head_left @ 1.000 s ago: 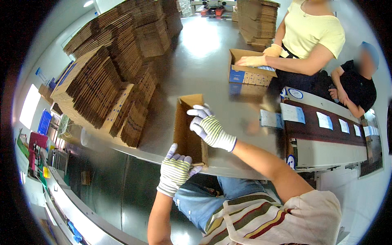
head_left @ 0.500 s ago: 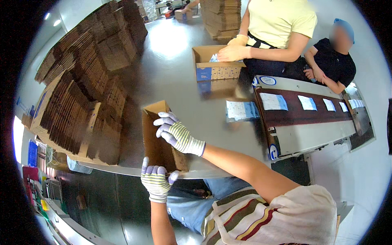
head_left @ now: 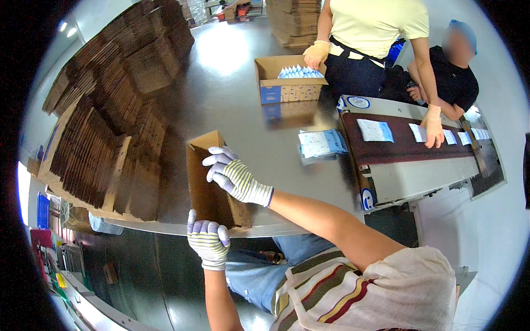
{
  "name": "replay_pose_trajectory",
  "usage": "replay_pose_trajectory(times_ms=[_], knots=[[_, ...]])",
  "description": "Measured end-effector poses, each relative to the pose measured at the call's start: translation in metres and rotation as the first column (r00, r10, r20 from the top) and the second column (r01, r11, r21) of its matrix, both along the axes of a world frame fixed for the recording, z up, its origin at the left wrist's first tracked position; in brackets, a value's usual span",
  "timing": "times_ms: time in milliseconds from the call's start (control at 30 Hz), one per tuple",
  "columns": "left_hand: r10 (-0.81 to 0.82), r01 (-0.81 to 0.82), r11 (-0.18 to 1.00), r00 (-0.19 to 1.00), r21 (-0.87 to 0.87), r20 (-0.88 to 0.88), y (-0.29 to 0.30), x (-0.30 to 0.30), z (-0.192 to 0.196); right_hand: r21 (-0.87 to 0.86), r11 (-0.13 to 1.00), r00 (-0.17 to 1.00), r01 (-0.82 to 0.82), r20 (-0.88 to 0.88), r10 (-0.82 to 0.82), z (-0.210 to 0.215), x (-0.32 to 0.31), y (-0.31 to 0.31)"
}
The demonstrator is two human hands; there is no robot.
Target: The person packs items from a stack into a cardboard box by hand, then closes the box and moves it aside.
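An open brown cardboard box [head_left: 238, 212] stands at the table's near edge, its plain brown inside showing. My left hand [head_left: 208, 245], in a white glove with yellow-green stripes and purple fingertips, is at the box's near end. Its index finger points up along the left corner while the other fingers bend against the near edge. My right hand [head_left: 240, 177], gloved alike, reaches over the right wall, fingers apart and slightly bent above the opening. Whether its fingertips touch the cardboard inside is unclear. To the right lies a small pile of blue-and-white packets [head_left: 323, 143].
Tall stacks of flattened cartons [head_left: 110, 149] line the left. A co-worker in yellow gloves stands by a carton [head_left: 292, 94] holding a row of packets. A conveyor belt [head_left: 386, 157] carries spaced packets at right; another person sits beyond it.
My hands and the box keep nearly the same pose, shifted slightly in view. The co-worker's one hand has moved from the carton to the belt. Packets on the belt have shifted.
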State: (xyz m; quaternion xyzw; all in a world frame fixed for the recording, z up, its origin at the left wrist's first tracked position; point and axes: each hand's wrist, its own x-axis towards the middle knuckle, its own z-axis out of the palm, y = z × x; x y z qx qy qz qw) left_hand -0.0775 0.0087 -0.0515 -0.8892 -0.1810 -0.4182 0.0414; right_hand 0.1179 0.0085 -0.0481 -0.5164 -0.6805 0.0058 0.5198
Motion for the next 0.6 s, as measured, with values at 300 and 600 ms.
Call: replay_pose_trajectory(times_ms=[300,600], knots=[[0.012,-0.012,1.0,1.0,-0.002,-0.02,-0.0003,-0.0008,-0.0015,0.01,1.0,1.0,0.005,0.004,-0.005,-0.0027,0.0007,0.0008],[0.026,-0.026,1.0,1.0,-0.002,-0.002,-0.0032,0.0011,0.002,0.021,1.0,1.0,-0.003,-0.011,0.003,-0.004,0.0004,0.0015]])
